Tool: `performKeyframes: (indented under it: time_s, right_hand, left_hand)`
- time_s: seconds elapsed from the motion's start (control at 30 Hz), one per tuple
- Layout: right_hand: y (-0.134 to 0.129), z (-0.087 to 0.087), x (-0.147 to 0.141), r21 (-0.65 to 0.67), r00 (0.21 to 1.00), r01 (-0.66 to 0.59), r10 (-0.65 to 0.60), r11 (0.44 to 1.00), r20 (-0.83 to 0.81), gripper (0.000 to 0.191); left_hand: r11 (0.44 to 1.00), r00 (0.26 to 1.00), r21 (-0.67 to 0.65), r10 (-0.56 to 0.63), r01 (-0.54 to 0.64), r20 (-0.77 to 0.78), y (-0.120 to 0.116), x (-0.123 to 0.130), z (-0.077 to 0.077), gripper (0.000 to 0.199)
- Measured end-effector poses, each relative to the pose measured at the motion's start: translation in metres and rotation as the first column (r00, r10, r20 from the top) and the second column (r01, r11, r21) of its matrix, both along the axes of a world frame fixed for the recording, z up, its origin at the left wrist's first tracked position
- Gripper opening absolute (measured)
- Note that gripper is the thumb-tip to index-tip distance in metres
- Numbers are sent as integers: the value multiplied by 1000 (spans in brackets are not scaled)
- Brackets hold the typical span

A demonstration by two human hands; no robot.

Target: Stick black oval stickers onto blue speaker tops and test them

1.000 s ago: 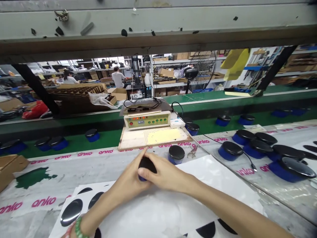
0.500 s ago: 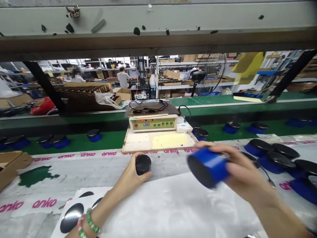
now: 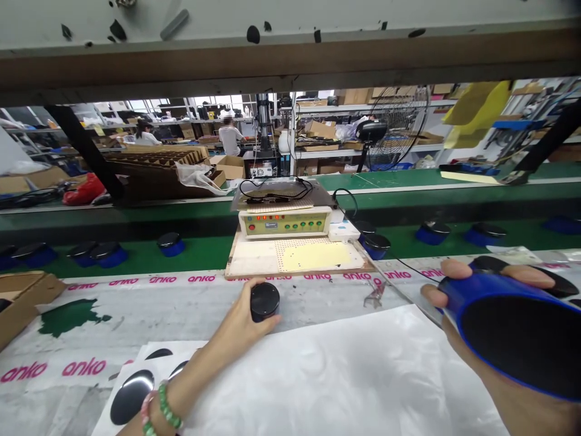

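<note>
My left hand [image 3: 247, 318] is closed around a small black round part [image 3: 265, 301], its flat top facing up and toward me, above the covered bench. On the right, close to the camera, my right hand [image 3: 474, 372] grips a blue cylindrical housing [image 3: 472, 298] with a wide black face. That face is turned toward me and the housing is tilted. Between the hands lies a large white sheet [image 3: 336, 369]. Glossy black discs [image 3: 132, 396] on white backing lie by my left forearm.
A control box [image 3: 285, 223] with lit red digits stands on a board ahead. Blue housings with black tops [image 3: 171, 243] sit along the green belt [image 3: 204, 249]. An open cardboard box [image 3: 34, 303] is at left. A beam [image 3: 290, 60] crosses overhead. People work in the background.
My right hand has moved right and nearer the camera with the blue housing, its black face now turned more toward me. My left hand keeps its grip. The view has shifted slightly.
</note>
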State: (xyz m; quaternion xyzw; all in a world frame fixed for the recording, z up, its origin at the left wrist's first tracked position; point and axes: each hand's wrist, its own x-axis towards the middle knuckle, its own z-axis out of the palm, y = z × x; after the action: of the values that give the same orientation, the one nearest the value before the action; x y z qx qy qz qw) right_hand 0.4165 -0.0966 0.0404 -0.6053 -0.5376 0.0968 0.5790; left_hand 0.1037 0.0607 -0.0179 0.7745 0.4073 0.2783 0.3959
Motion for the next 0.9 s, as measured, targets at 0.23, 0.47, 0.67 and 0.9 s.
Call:
performKeyframes:
  time_s: [0.23, 0.47, 0.67, 0.9]
  right_hand:
    - [19, 10, -23, 71, 811, -273, 269, 959, -519, 26]
    - [77, -22, -77, -382, 843, -186, 347, 905, 412, 36]
    - [62, -2, -93, -377, 854, -286, 413, 881, 317, 47]
    - [16, 25, -101, -18, 724, -646, 605, 763, -332, 38]
  left_hand:
    - [999, 998, -33, -36, 38, 41, 3, -6, 3, 62]
    - [997, 992, 75, -32, 24, 119, -23, -4, 53, 68]
    - [979, 999, 202, -26, 31, -27, -62, 2, 86, 68]
    - [899, 962, 394, -253, 193, 106, -68, 26, 88, 90]
